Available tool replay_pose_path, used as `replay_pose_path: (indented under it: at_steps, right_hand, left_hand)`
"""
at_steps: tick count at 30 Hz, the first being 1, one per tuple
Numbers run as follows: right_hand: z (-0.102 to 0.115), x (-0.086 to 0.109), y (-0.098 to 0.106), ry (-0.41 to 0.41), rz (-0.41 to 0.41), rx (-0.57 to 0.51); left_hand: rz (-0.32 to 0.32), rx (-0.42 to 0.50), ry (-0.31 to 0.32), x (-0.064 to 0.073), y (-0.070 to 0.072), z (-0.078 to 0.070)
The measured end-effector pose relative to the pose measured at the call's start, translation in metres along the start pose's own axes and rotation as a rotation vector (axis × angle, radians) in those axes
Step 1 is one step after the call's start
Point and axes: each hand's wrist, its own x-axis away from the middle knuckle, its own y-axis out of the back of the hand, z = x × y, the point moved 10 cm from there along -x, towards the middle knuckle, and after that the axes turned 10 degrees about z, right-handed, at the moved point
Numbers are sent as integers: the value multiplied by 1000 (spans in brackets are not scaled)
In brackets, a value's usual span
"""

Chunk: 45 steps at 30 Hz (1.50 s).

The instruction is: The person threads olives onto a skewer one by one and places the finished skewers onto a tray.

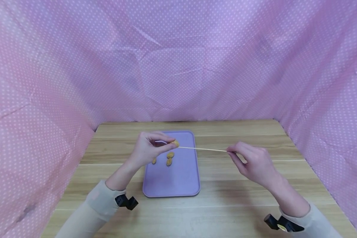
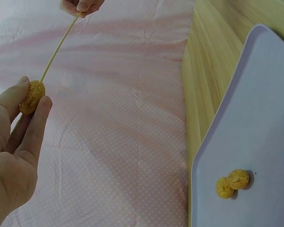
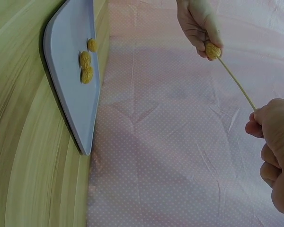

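My left hand [image 1: 147, 147] pinches a golden-brown, wrinkled fried ball [image 2: 33, 98] between thumb and fingers, above the tray. My right hand [image 1: 254, 162] grips the far end of a thin bamboo skewer [image 1: 206, 149] between thumb and fingertips, to the right of the tray. The skewer runs nearly level between the hands, its other end meeting the ball. How deep it sits in the ball is hidden. Below, on the lilac tray [image 1: 172, 183], lie two similar balls [image 3: 85, 67] touching each other, with a third ball [image 3: 92, 45] a little apart to the left.
The tray rests on a wood-grain table [image 1: 226, 211], which extends on both sides of it. Pink dotted cloth [image 1: 178, 66] hangs around the back and sides. Each wrist carries a small black camera, one of them the left wrist camera [image 1: 126, 201].
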Motion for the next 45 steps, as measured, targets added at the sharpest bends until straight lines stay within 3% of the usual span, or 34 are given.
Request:
replay_pose_path:
  at_steps: [10, 17, 23, 29, 36, 45]
  right_hand:
    - [1, -2, -7, 2, 72, -39]
    - [3, -4, -10, 38, 84, -44]
    - [5, -7, -18, 52, 134, -59]
    - [7, -10, -23, 61, 158, -85]
    - [5, -10, -27, 83, 164, -91]
    - [-1, -7, -34, 91, 182, -114]
  left_hand:
    - [35, -65, -90, 0, -6, -11]
    - [77, -224, -169, 1, -9, -20]
    - [137, -378, -276, 1, -14, -32]
    - [186, -468, -363, 1, -19, -42]
    - [206, -556, -388, -1, -26, -45]
    - [205, -597, -378, -3, -33, -42]
